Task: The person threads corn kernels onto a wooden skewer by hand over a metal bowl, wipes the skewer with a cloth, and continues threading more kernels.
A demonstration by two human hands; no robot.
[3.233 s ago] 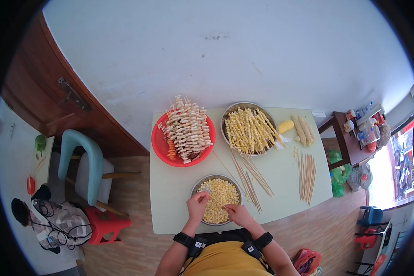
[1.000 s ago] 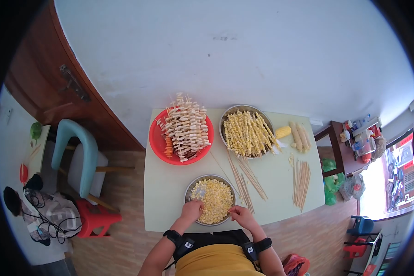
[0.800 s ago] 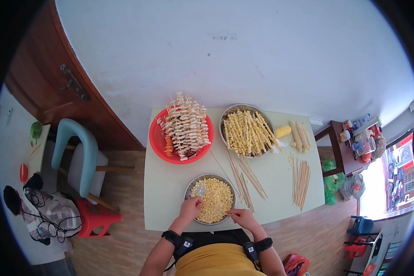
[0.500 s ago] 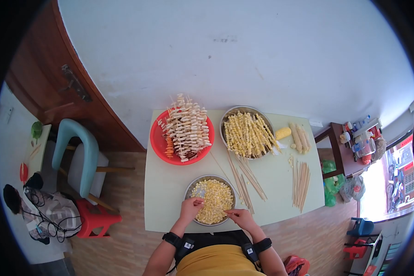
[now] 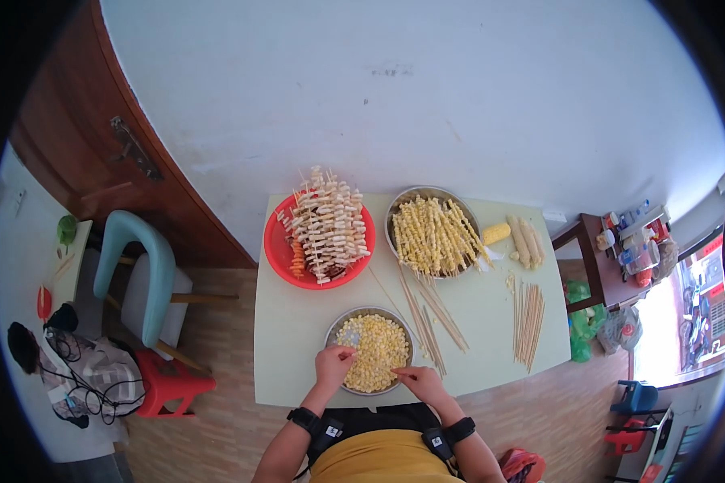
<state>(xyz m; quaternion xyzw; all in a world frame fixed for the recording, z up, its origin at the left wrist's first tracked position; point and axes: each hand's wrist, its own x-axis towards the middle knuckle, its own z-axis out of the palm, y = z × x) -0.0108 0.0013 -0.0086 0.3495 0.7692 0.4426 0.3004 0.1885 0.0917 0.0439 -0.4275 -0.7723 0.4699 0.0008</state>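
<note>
A metal bowl point(image 5: 329, 332) full of loose corn kernels point(image 5: 383, 342) stands at the table's near edge. Over its left side is my left hand point(image 5: 334, 366), thumb and fingers pinched together. My right hand point(image 5: 421, 383) reaches over the right rim, its fingertips also pressed together close above the kernels. Whatever either pinch holds is too small to make out. Beyond the bowl, skewers of corn kernels point(image 5: 435, 237) fill a second metal bowl point(image 5: 390, 217). White sliced pieces on skewers point(image 5: 330, 229) are heaped in a red basin point(image 5: 275, 258).
Bare wooden skewers point(image 5: 435, 310) lie right of the kernel bowl, and another bundle of skewers point(image 5: 528, 326) lies farther right. A yellow corn cob point(image 5: 496, 233) and stripped cobs point(image 5: 525, 241) rest at the back right. A blue chair point(image 5: 157, 274) and red stool point(image 5: 169, 386) stand left.
Both hands keep nearly the same pinched pose over the kernel bowl. The whole view has shifted very slightly; nothing else has visibly moved.
</note>
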